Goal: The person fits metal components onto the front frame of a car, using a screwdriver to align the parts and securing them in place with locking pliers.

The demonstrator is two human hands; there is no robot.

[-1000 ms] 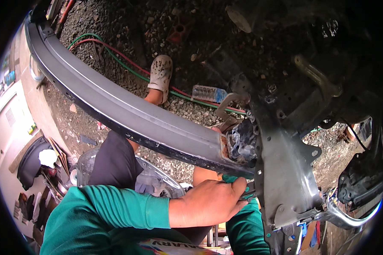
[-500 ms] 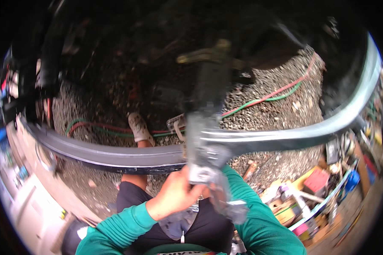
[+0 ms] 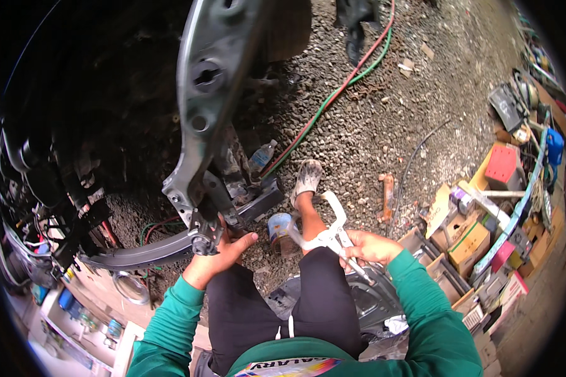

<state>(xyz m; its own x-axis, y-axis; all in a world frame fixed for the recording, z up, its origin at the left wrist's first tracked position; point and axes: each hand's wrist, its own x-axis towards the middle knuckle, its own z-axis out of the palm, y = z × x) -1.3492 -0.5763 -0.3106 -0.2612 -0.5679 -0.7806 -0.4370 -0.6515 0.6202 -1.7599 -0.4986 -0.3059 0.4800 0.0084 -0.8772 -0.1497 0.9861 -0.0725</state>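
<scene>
My right hand (image 3: 372, 247) is closed around a pair of silver locking C-clamp pliers (image 3: 327, 237), its curved jaws pointing away from me above my knee. On the left, my left hand (image 3: 223, 256) grips the bracket end (image 3: 204, 235) of a dark metal car frame rail (image 3: 201, 107). Its fingers go behind the bracket and are partly hidden, while the thumb sticks out to the right. A curved dark bumper beam (image 3: 151, 250) meets the rail near this hand.
Red and green hoses (image 3: 324, 103) cross the gravel. A rusty can (image 3: 283, 235) and a plastic bottle (image 3: 262, 156) stand near my foot. Boxes and parts, including a red box (image 3: 504, 166), crowd the right. A dark metal panel (image 3: 365, 292) lies under my right arm.
The view has swung, so the rail now lies to the left. My hands, close together at the bracket before, are now apart, the right one off to the right with the pliers.
</scene>
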